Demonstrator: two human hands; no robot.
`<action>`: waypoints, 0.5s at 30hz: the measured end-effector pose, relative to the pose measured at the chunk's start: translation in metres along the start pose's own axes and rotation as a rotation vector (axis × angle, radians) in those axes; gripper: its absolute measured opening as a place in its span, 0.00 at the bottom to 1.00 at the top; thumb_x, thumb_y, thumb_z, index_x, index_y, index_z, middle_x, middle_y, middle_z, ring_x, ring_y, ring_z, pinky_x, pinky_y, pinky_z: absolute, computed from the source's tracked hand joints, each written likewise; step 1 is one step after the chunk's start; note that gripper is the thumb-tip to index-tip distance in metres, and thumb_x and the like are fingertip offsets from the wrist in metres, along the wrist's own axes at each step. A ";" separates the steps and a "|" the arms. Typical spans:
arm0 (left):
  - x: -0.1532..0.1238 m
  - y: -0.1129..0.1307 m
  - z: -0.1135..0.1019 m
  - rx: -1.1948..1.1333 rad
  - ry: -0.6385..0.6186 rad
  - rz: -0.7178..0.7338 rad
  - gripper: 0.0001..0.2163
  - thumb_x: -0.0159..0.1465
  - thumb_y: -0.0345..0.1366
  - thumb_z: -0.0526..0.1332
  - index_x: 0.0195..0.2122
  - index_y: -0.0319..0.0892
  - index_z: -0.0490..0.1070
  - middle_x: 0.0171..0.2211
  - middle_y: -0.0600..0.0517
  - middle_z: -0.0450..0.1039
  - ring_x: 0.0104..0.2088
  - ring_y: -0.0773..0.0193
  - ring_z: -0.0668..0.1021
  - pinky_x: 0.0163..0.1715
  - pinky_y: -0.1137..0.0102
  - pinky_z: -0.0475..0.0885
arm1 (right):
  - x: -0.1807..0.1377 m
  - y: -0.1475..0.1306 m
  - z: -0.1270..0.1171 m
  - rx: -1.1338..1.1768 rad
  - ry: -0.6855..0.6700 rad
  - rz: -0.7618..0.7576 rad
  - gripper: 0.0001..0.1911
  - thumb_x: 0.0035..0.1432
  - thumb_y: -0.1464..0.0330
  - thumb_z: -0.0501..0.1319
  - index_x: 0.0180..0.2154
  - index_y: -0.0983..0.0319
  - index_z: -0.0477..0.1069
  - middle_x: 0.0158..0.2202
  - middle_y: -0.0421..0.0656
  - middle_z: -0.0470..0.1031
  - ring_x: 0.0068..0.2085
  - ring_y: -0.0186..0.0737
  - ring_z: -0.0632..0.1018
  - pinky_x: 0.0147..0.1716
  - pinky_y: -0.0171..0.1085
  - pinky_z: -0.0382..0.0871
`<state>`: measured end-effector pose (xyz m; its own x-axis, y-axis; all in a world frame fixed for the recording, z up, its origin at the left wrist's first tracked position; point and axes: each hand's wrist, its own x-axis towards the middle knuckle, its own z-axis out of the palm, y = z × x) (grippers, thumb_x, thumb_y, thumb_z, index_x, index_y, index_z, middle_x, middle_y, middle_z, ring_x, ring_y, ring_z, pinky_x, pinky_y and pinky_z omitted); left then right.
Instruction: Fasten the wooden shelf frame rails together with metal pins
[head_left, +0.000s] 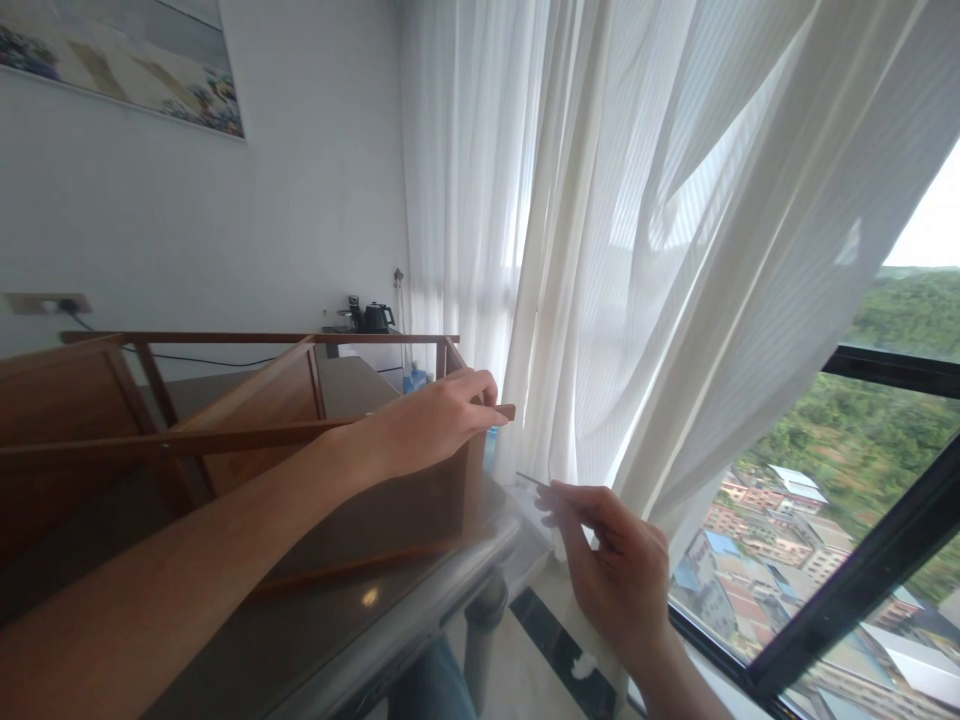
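Note:
A brown wooden shelf frame [259,434] lies on its side on the dark table [330,640]. My left hand [454,405] is closed round the right end of its near upper rail, and the rail's tip sticks out past my fingers. To the right of that end, apart from the frame, my right hand [611,560] pinches a thin metal rod [534,481]. The rod's visible end points left toward the frame. My fingers cover its other end, so its exact kind is unclear.
White curtains [637,250] hang just beyond my hands, with a black-framed window [862,530] at right. A black kettle [377,317] stands at the back by the wall. The table's rounded edge [450,585] and leg [486,610] are below my hands.

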<state>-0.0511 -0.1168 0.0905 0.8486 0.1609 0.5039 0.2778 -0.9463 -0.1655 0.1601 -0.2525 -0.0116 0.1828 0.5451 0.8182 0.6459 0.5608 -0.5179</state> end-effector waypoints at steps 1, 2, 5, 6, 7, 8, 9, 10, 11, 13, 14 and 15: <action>0.000 -0.001 0.000 0.000 -0.004 0.009 0.12 0.73 0.29 0.54 0.47 0.40 0.78 0.42 0.47 0.71 0.42 0.62 0.75 0.42 0.67 0.73 | 0.000 0.000 0.000 0.006 -0.002 0.008 0.06 0.64 0.71 0.64 0.42 0.56 0.78 0.33 0.37 0.85 0.31 0.33 0.85 0.34 0.26 0.81; 0.000 -0.001 0.000 0.004 -0.002 0.014 0.12 0.73 0.29 0.54 0.47 0.40 0.78 0.43 0.46 0.71 0.42 0.62 0.75 0.42 0.67 0.74 | -0.001 0.001 0.000 0.013 -0.005 0.016 0.06 0.64 0.71 0.64 0.42 0.56 0.78 0.33 0.37 0.85 0.31 0.33 0.85 0.33 0.26 0.81; 0.004 0.002 0.001 0.070 0.011 0.027 0.12 0.73 0.28 0.54 0.42 0.37 0.78 0.43 0.44 0.72 0.43 0.60 0.76 0.42 0.66 0.75 | -0.005 0.004 0.002 0.053 0.005 0.055 0.06 0.64 0.70 0.65 0.42 0.56 0.78 0.33 0.36 0.85 0.30 0.33 0.85 0.33 0.27 0.81; 0.006 0.003 0.002 0.102 0.014 0.034 0.11 0.73 0.28 0.54 0.40 0.36 0.77 0.42 0.44 0.72 0.43 0.59 0.76 0.41 0.66 0.75 | -0.006 0.005 0.003 0.077 0.014 0.077 0.06 0.64 0.70 0.65 0.42 0.56 0.78 0.34 0.37 0.85 0.30 0.33 0.85 0.33 0.27 0.81; 0.008 0.004 0.003 0.133 0.023 0.043 0.11 0.72 0.28 0.54 0.38 0.35 0.77 0.41 0.44 0.73 0.42 0.59 0.76 0.41 0.65 0.75 | -0.008 0.006 0.005 0.106 0.024 0.102 0.06 0.64 0.70 0.65 0.42 0.56 0.78 0.34 0.37 0.85 0.30 0.34 0.85 0.33 0.28 0.81; 0.011 0.005 0.005 0.159 0.038 0.059 0.10 0.72 0.28 0.55 0.38 0.35 0.76 0.40 0.44 0.74 0.42 0.59 0.76 0.42 0.65 0.75 | -0.010 0.007 0.006 0.139 0.034 0.126 0.06 0.64 0.70 0.66 0.43 0.56 0.78 0.35 0.38 0.85 0.30 0.35 0.85 0.33 0.29 0.82; 0.012 0.005 0.006 0.186 0.058 0.081 0.10 0.72 0.27 0.55 0.38 0.34 0.76 0.39 0.44 0.75 0.42 0.59 0.77 0.42 0.65 0.76 | -0.011 0.007 0.007 0.172 0.041 0.149 0.06 0.64 0.69 0.66 0.43 0.56 0.78 0.36 0.39 0.86 0.31 0.36 0.86 0.33 0.30 0.82; 0.013 0.005 0.008 0.212 0.091 0.109 0.09 0.71 0.27 0.55 0.38 0.34 0.75 0.39 0.45 0.76 0.41 0.59 0.77 0.42 0.65 0.76 | -0.012 0.007 0.007 0.204 0.047 0.169 0.05 0.63 0.69 0.66 0.42 0.57 0.78 0.36 0.40 0.86 0.32 0.37 0.86 0.33 0.30 0.82; 0.014 0.006 0.009 0.237 0.132 0.141 0.09 0.71 0.26 0.55 0.39 0.35 0.75 0.38 0.45 0.77 0.41 0.59 0.77 0.41 0.65 0.76 | -0.013 0.007 0.007 0.233 0.051 0.187 0.05 0.63 0.69 0.67 0.42 0.57 0.78 0.36 0.41 0.86 0.32 0.38 0.86 0.33 0.31 0.83; 0.010 0.011 0.012 0.239 0.236 0.182 0.09 0.72 0.27 0.55 0.38 0.36 0.75 0.36 0.46 0.78 0.39 0.60 0.78 0.40 0.67 0.76 | -0.014 0.006 0.005 0.293 0.056 0.235 0.04 0.63 0.68 0.67 0.41 0.58 0.78 0.36 0.42 0.86 0.32 0.39 0.86 0.33 0.32 0.83; 0.007 0.017 0.014 0.192 0.295 0.167 0.09 0.72 0.29 0.56 0.37 0.36 0.74 0.35 0.47 0.78 0.38 0.61 0.78 0.40 0.68 0.75 | -0.015 0.006 0.003 0.330 0.063 0.273 0.04 0.63 0.68 0.67 0.41 0.58 0.78 0.36 0.43 0.85 0.32 0.39 0.86 0.33 0.32 0.83; 0.001 0.025 0.017 0.109 0.346 0.118 0.08 0.72 0.30 0.57 0.37 0.37 0.74 0.35 0.48 0.78 0.37 0.63 0.78 0.40 0.69 0.75 | -0.017 0.006 0.001 0.375 0.068 0.317 0.04 0.63 0.67 0.67 0.40 0.59 0.78 0.36 0.43 0.85 0.32 0.39 0.86 0.33 0.33 0.83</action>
<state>-0.0357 -0.1351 0.0726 0.6809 -0.0691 0.7291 0.2494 -0.9142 -0.3195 0.1605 -0.2578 -0.0286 0.3832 0.6906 0.6134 0.2414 0.5662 -0.7882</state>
